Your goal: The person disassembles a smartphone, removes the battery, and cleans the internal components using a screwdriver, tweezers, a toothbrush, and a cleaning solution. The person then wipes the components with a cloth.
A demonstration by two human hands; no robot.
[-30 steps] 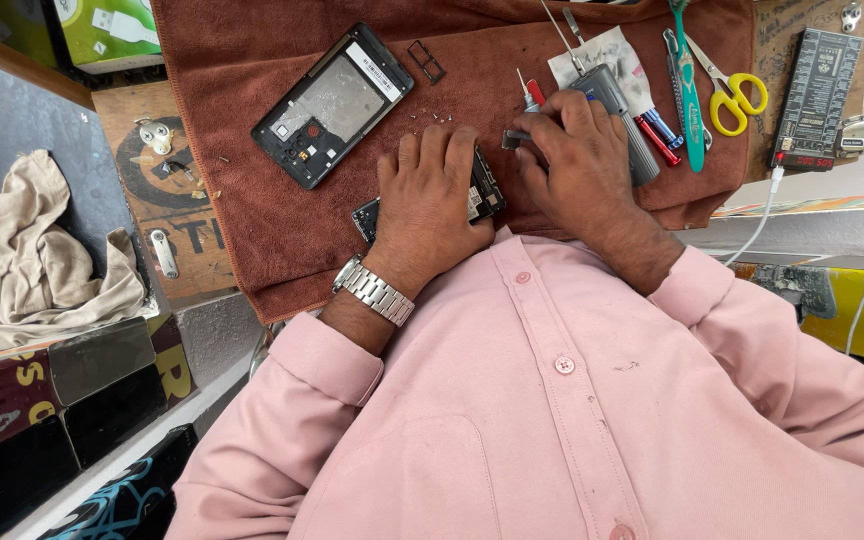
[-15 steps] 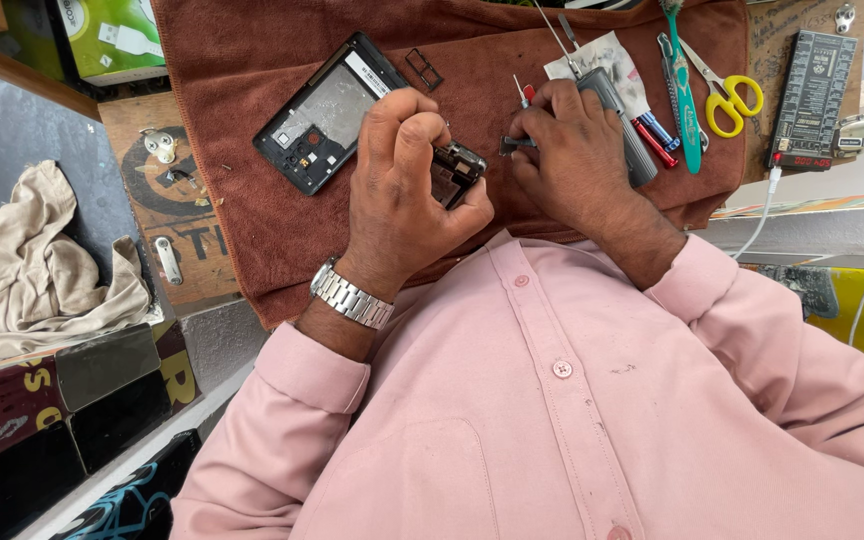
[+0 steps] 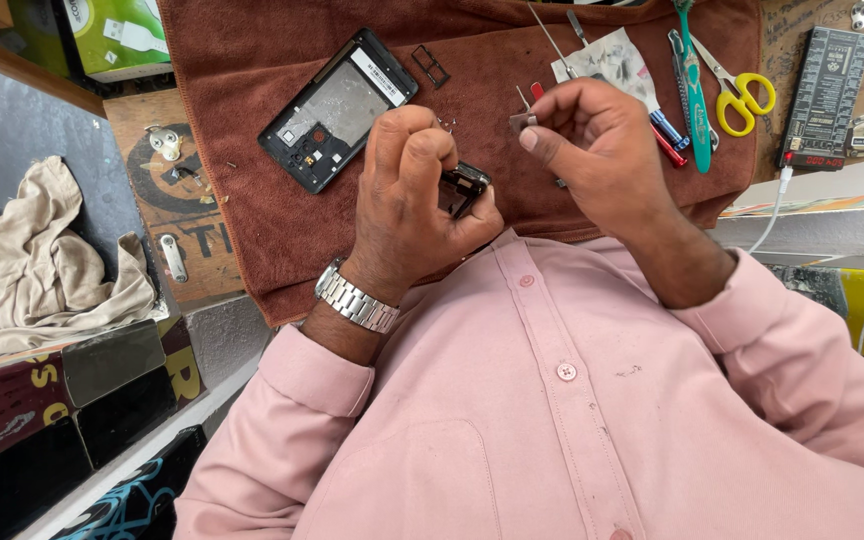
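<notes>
brown towel is spread over the table, an opened phone shell laid on it; left hand is closed on a small black part, right hand pinched on a tiny piece.

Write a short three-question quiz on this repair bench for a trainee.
1. True or false: the opened phone lies on the brown towel, and neither hand touches it.
2. What does the left hand hold? A, the toothbrush. B, a small black phone part. C, the beige cloth.
3. Fill in: the scissors near the right hand have ___ handles.

Key: 1 true; 2 B; 3 yellow.
</notes>
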